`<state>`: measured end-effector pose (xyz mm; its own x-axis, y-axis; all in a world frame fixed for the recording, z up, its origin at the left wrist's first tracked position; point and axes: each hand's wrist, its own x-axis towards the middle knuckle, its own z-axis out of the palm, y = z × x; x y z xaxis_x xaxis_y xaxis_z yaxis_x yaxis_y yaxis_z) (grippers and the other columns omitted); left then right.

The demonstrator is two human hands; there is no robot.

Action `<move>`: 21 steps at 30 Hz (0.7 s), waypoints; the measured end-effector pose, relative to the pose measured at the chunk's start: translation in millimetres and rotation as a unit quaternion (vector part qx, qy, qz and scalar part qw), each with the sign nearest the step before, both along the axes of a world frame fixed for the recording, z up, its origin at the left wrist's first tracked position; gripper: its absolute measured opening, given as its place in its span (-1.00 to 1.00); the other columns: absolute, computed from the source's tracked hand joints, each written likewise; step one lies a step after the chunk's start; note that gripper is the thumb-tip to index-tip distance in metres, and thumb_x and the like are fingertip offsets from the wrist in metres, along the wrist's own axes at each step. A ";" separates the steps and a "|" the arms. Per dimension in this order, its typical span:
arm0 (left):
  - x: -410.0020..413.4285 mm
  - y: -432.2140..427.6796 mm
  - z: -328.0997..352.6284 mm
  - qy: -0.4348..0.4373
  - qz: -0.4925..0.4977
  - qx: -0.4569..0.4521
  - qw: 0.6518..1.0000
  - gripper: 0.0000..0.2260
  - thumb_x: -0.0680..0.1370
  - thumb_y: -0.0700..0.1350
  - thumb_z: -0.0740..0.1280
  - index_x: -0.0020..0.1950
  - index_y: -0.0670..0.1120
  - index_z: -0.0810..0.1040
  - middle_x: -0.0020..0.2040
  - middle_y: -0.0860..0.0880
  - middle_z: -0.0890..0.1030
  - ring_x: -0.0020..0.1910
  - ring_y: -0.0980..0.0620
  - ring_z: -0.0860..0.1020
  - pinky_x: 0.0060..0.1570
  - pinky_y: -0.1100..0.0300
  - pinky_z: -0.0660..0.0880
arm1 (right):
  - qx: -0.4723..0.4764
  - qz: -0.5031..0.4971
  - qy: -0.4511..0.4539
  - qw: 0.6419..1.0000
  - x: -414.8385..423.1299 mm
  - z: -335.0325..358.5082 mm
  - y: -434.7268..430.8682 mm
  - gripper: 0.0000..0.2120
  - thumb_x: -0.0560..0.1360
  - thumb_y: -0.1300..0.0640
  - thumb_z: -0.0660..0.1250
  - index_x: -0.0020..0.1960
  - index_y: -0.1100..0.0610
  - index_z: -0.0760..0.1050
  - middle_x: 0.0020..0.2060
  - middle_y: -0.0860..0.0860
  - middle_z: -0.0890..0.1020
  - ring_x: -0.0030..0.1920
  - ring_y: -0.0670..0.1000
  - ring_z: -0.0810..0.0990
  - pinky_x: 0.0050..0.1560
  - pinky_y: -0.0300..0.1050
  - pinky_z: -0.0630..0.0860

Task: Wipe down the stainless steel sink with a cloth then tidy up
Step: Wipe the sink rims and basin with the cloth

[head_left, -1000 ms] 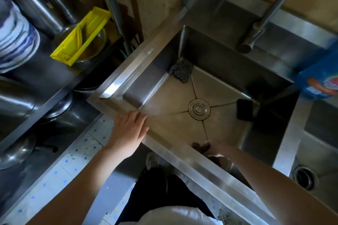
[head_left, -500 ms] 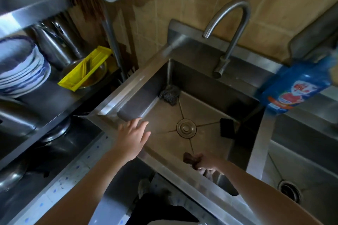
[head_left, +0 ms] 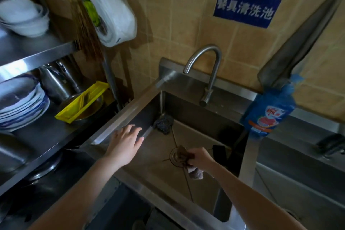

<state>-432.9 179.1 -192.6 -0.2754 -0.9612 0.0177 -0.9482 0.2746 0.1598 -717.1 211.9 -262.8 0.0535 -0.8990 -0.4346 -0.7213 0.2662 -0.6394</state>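
Note:
The stainless steel sink (head_left: 197,117) fills the middle of the head view, with a round drain (head_left: 173,156) in its floor. My right hand (head_left: 200,157) grips a bunched brownish cloth (head_left: 195,171) inside the basin, right beside the drain. My left hand (head_left: 125,141) rests flat on the sink's left rim with fingers straight. A steel wool scourer (head_left: 162,124) lies in the basin's far left corner. A dark sponge (head_left: 219,152) leans against the right wall of the basin.
A curved faucet (head_left: 209,73) rises behind the basin. A blue detergent bottle (head_left: 268,110) stands on the divider to a second basin (head_left: 298,183) at right. At left, a steel shelf (head_left: 43,142) carries stacked plates (head_left: 20,104) and a yellow tray (head_left: 82,101).
The view has tilted up to show the wall and faucet. My right hand with the cloth moved from the near wall of the basin to the drain. My left hand stays on the rim.

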 end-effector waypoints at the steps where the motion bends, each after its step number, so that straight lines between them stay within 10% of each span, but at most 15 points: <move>1: -1.7 -3.5 5.0 0.004 0.001 -0.004 1.000 -0.62 0.60 0.09 0.11 0.38 -0.01 0.37 0.37 -0.03 0.40 0.33 -0.06 0.37 0.28 -0.02 0.29 | -0.014 0.003 -0.001 1.000 0.4 8.6 -4.1 -0.74 0.38 0.40 0.30 0.00 0.21 0.63 -0.24 0.05 0.59 -0.13 -0.05 0.56 -0.28 -0.40 0.41; 9: 3.2 -38.3 57.6 0.023 0.027 -0.066 0.997 -0.64 0.59 0.08 0.15 0.33 -0.02 0.44 0.31 -0.05 0.46 0.26 -0.11 0.44 0.20 -0.08 0.35 | -0.074 0.037 0.044 0.996 -0.2 78.9 -36.5 -0.63 0.49 0.27 0.28 0.26 0.03 0.52 0.01 -0.01 0.64 -0.09 -0.11 0.60 -0.16 -0.33 0.49; 15: 18.3 -61.1 97.3 0.030 0.034 -0.100 0.994 -0.65 0.58 0.08 0.16 0.31 -0.02 0.45 0.29 -0.06 0.47 0.25 -0.12 0.45 0.16 -0.09 0.38 | -0.110 0.044 0.039 0.992 4.7 133.0 -59.1 -0.74 0.51 0.27 0.25 0.07 -0.04 0.55 -0.35 -0.06 0.64 -0.47 -0.19 0.60 -0.51 -0.29 0.48; 21: 46.5 -77.9 134.7 0.033 0.040 -0.116 0.992 -0.64 0.60 0.09 0.13 0.32 -0.01 0.42 0.30 -0.05 0.44 0.27 -0.12 0.41 0.17 -0.07 0.33 | -0.187 0.091 0.078 0.975 41.2 178.0 -91.9 -0.76 0.51 0.22 0.26 0.05 -0.08 0.55 -0.05 -0.05 0.60 -0.07 -0.05 0.62 -0.24 -0.29 0.50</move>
